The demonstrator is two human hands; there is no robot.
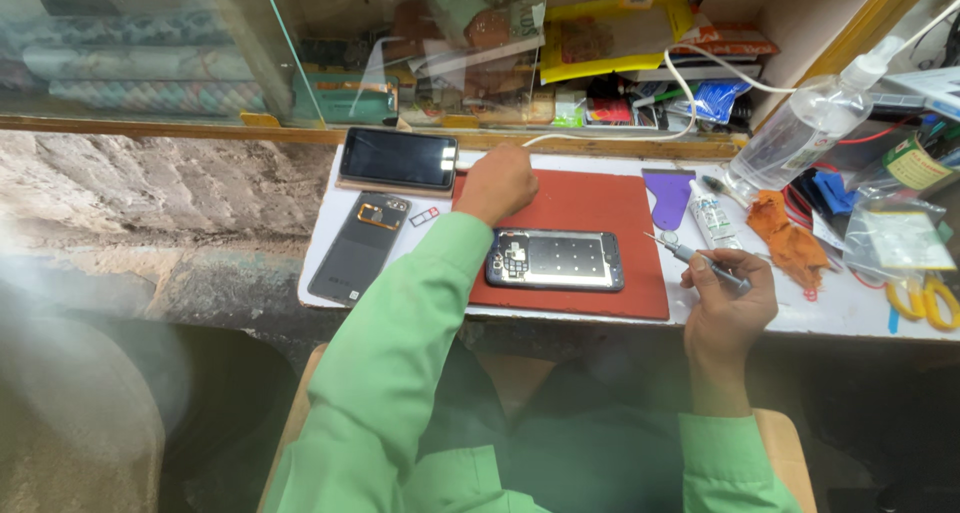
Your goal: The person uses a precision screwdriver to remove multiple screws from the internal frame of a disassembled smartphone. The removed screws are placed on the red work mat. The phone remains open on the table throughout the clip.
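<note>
An opened phone body (555, 260) lies on a red work mat (600, 208), its inner frame and parts facing up. My right hand (727, 298) is closed around a thin grey screwdriver (695, 256), its tip pointing left and held just right of the mat. My left hand (497, 183) rests as a fist at the mat's far left corner, beside a dark phone screen (398, 159); whether it holds anything is hidden. A dark back cover (360, 248) with a gold camera ring lies left of the mat.
A clear spray bottle (800, 128), a purple plastic scraper (669, 195), a small glue tube (712, 218), an orange cloth (788, 235) and yellow-handled scissors (925, 298) lie to the right. A white cable (690, 93) runs along the cluttered back shelf. A glass pane (130, 43) stands at far left.
</note>
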